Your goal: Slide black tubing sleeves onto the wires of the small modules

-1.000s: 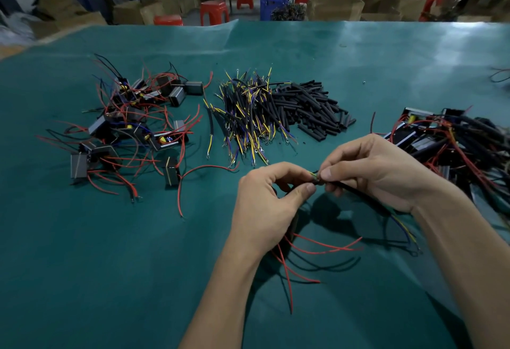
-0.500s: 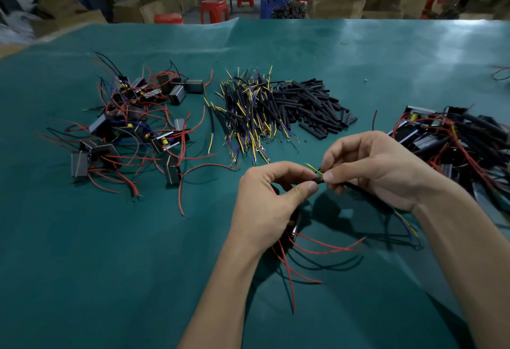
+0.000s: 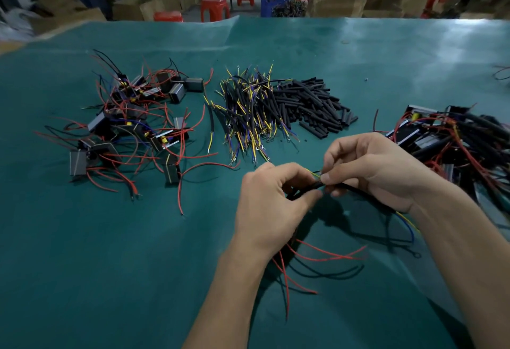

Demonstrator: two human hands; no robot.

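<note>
**Hands mid-sleeve, most of the batch still waiting**

Both hands are met above the green mat (image 3: pixel 82 279): the left hand (image 3: pixel 271 210) is curled round a black tubing sleeve (image 3: pixel 305 189), pinched between thumb and forefinger, while the right hand (image 3: pixel 367 169) pinches a sleeved black lead (image 3: pixel 367 195) at the same spot. A thin yellow wire tip (image 3: pixel 314 174) is seen poking out between the fingertips, so the sleeve is judged to be partly fed on, not seated. Red wires (image 3: pixel 325 256) trail below the left hand; the module itself is hidden under the palm.

Further out, a pile of loose black sleeves (image 3: pixel 311 103) lies beside a heap of yellow-and-blue leads (image 3: pixel 248 116). To the left, a cluster of small modules with bare red wires (image 3: pixel 129 128) is judged untouched. At the right edge, a tangle of modules with black-covered wires (image 3: pixel 455 139) is taken as the finished lot. Much work appears left.
</note>
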